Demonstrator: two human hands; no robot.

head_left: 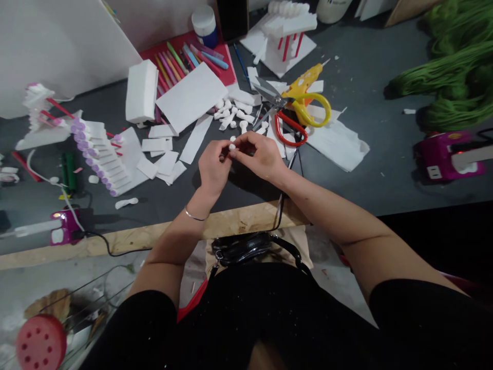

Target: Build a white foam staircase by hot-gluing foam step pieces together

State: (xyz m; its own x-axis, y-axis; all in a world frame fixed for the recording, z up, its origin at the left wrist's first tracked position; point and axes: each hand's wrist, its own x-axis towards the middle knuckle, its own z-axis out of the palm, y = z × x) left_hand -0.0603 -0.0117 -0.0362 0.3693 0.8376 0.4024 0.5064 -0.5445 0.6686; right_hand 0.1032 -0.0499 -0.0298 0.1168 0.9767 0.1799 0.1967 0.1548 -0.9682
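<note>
The left hand and right hand met fingertip to fingertip, just nearer the body than the scissors, fingers bent, both forearms angled inward.

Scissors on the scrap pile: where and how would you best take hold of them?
Scissors: probably by the yellow loop, coming from the right. Its rounded outer side faces that way, apart from the red loop, while the spread blades point left.

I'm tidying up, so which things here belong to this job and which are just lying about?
Probably the job's:
small white piece, left hand, right hand
loose white pieces
white strips
scissors

Seemingly just lying about:
green yarn
white-lidded jar
coloured pens
</note>
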